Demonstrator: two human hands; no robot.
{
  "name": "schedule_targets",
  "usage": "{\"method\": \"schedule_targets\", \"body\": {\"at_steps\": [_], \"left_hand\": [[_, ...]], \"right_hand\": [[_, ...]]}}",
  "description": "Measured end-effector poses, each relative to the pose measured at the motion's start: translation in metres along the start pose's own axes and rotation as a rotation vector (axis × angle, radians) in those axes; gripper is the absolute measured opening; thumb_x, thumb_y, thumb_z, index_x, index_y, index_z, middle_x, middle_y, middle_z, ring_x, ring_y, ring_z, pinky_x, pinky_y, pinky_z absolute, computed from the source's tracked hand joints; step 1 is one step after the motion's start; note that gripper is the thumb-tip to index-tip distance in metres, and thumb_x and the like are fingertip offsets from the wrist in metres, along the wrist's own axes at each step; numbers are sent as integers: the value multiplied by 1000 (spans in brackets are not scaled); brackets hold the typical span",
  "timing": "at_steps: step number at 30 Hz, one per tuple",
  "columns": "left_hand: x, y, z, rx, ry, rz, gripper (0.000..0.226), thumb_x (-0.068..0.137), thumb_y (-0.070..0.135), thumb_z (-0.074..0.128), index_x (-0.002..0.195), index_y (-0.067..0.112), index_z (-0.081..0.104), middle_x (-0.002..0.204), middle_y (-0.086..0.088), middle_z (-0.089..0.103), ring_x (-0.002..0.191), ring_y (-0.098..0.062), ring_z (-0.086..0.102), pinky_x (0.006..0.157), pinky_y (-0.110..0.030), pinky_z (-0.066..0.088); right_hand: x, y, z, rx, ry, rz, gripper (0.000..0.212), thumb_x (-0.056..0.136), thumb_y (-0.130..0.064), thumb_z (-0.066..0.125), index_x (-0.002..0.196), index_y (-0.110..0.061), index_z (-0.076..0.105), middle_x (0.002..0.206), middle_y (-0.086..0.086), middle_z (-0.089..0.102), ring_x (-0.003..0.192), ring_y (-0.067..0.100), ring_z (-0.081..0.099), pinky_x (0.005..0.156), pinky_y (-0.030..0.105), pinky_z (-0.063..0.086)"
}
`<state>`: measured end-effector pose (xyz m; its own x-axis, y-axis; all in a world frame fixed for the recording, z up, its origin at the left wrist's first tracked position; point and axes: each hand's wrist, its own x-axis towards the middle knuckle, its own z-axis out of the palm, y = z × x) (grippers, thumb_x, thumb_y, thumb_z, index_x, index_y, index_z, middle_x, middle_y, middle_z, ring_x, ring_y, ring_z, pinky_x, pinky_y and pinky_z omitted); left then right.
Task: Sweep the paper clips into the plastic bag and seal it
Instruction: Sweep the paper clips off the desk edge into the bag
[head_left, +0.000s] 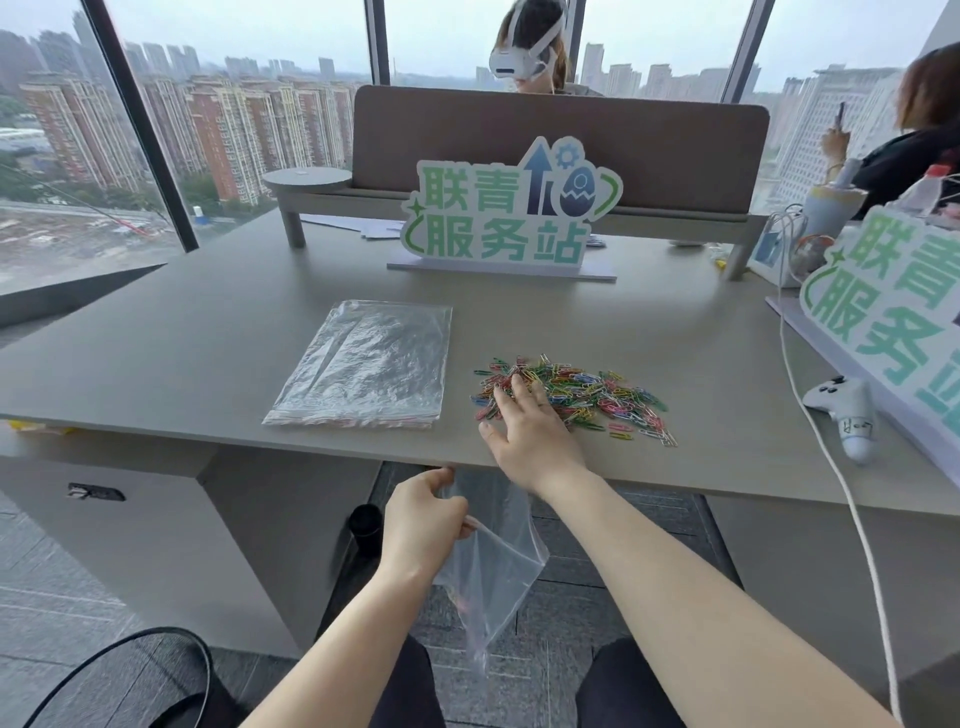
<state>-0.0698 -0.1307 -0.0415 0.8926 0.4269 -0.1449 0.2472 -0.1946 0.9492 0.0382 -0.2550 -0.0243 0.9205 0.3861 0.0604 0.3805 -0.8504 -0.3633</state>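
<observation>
A heap of coloured paper clips (582, 397) lies on the grey table (208, 332) near its front edge. My right hand (524, 431) lies flat on the heap's left part, fingers straight. Below the table edge my left hand (423, 519) pinches the rim of a clear plastic bag (493, 571), which hangs open just under the edge. A few clips show inside the hanging bag.
A stack of flat clear bags (371, 364) lies left of the clips. A green sign (509, 208) stands behind, another sign (883, 306) at the right. A white controller (844, 410) and its cable (821, 441) lie right of the clips. Two people sit beyond the desk.
</observation>
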Motion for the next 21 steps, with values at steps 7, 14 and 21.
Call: {"method": "schedule_targets", "body": {"at_steps": [7, 14, 21], "left_hand": [[1, 1, -1, -4, -4, -5, 58, 77, -6, 48, 134, 3, 57, 124, -13, 67, 57, -12, 72, 65, -28, 62], [2, -1, -1, -23, -1, -11, 58, 76, -6, 48, 133, 3, 57, 121, -16, 68, 57, -12, 72, 67, -29, 62], [-1, -1, -2, -49, 0, 2, 57, 78, -7, 48, 134, 2, 56, 128, -13, 64, 55, -11, 71, 62, -26, 60]], "right_hand": [[19, -3, 1, -75, -71, -24, 66, 97, -55, 25, 154, -22, 12, 162, 0, 1, 148, 23, -5, 120, 39, 1], [3, 2, 5, -67, -52, -181, 56, 102, -44, 23, 152, -19, 20, 162, -1, 9, 148, 16, -2, 118, 33, 0], [-16, 4, 6, -25, -28, -273, 52, 102, -42, 27, 152, -27, 22, 161, -6, 14, 148, 12, 3, 119, 32, 5]]}}
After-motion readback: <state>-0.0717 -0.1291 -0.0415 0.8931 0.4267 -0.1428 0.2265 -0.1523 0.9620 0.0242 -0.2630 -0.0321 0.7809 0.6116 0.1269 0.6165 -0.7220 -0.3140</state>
